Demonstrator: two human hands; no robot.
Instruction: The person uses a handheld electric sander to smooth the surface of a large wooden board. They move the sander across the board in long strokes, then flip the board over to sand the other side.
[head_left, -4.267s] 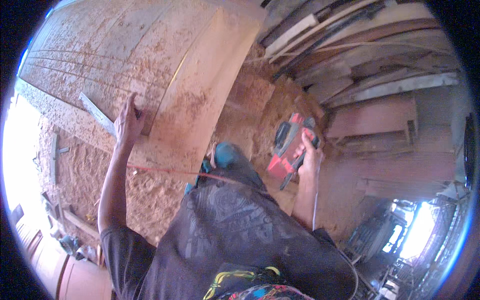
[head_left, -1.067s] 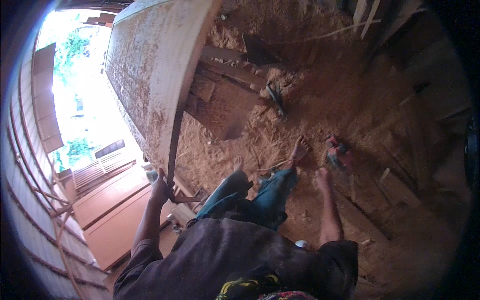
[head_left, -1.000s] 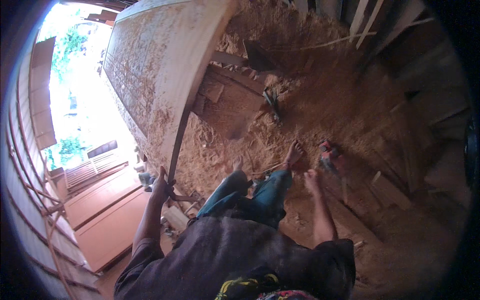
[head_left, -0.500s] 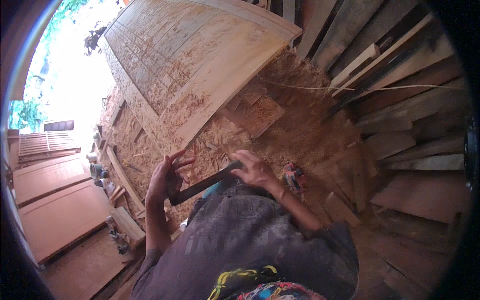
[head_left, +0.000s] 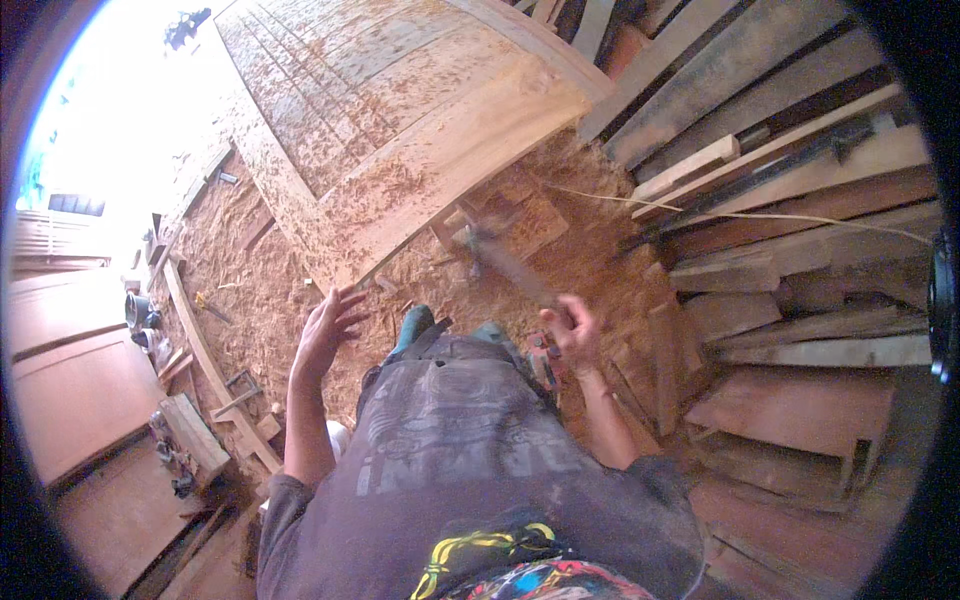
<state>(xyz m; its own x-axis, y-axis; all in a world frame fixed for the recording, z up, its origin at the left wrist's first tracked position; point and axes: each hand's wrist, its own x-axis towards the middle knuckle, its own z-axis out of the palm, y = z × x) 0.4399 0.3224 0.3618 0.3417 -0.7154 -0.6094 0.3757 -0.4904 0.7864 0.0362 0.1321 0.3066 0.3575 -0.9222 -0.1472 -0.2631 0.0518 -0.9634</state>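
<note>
My left hand (head_left: 331, 325) is open, its fingers spread beside the near corner of a large wooden panel (head_left: 480, 125) strewn with shavings. It holds nothing. My right hand (head_left: 573, 330) is closed round the near end of a long, narrow tool (head_left: 515, 271), which points forward and left, below the panel's near edge. Motion smears the tool, so its exact kind cannot be made out. Close to my right wrist, on the floor, lies a red and black power tool (head_left: 543, 365), partly hidden.
Planks (head_left: 740, 90) are stacked along the right side, with a thin pale strip (head_left: 790, 217) sticking out. Sawdust covers the floor (head_left: 255, 300). At the left lie a long batten (head_left: 205, 345) and several panel doors (head_left: 85, 390). A wood block (head_left: 195, 440) lies near them.
Both hands were at a dark bar in front of my body. My left hand has come off it, and my right hand has swung the tool out to the right. The view has shifted.
</note>
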